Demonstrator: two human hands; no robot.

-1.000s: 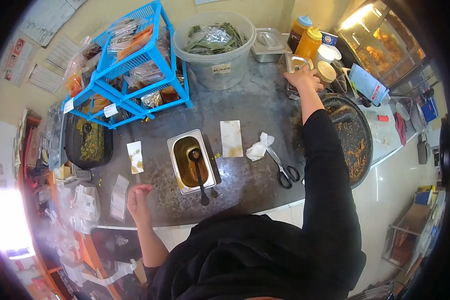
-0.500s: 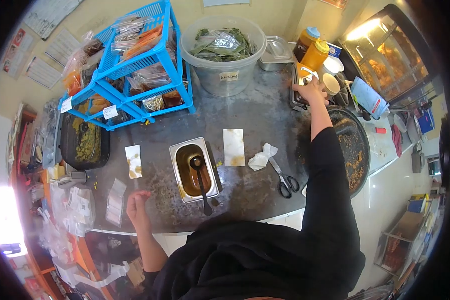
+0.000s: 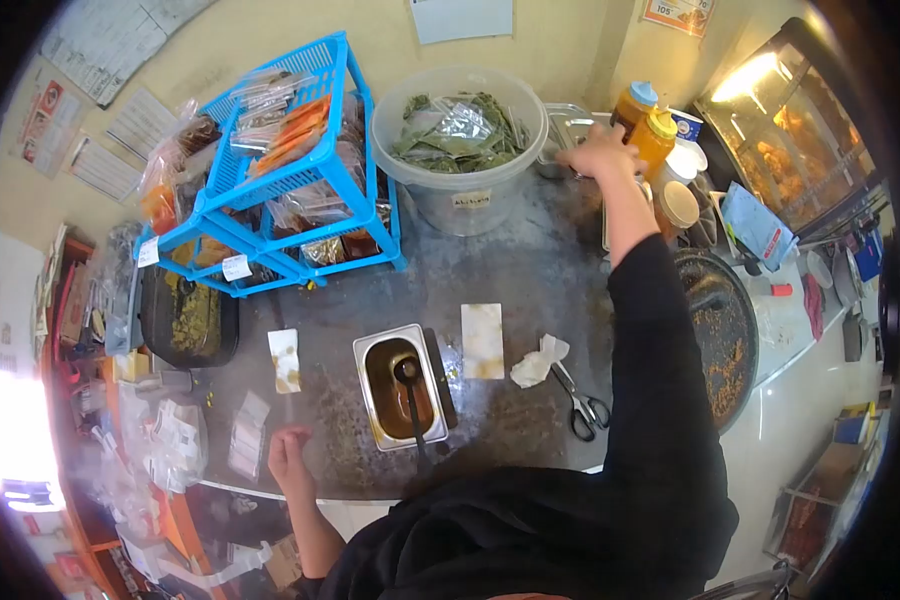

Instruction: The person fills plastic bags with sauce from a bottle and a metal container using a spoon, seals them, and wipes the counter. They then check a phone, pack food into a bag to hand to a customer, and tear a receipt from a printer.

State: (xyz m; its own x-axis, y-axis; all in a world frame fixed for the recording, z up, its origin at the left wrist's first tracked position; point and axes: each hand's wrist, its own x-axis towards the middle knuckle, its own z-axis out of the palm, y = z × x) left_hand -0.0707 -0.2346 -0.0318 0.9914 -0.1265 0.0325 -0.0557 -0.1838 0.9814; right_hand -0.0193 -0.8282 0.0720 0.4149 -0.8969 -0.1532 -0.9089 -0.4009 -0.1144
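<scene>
My right hand [image 3: 598, 152] is stretched to the back of the counter, over the edge of a lidded steel container [image 3: 567, 118] beside two orange sauce bottles [image 3: 648, 125]. Whether it grips anything is hidden. My left hand [image 3: 288, 458] rests at the counter's front edge with its fingers curled and nothing in it. In front of me stands a steel pan of brown sauce [image 3: 400, 388] with a black ladle [image 3: 412, 395] in it. Two stained white sachets [image 3: 483, 340] [image 3: 284, 360] lie flat on either side of the pan.
A clear tub of green leaves [image 3: 460, 150] and a blue rack of packets [image 3: 270, 175] stand at the back. Scissors [image 3: 582, 402] and a crumpled tissue [image 3: 536, 362] lie to the right, beside a round dark griddle [image 3: 725, 335]. A black tray of yellowish food [image 3: 188, 318] sits left.
My right hand has left the steel tray near the cup and moved back and left to the lidded container. My left hand has barely moved.
</scene>
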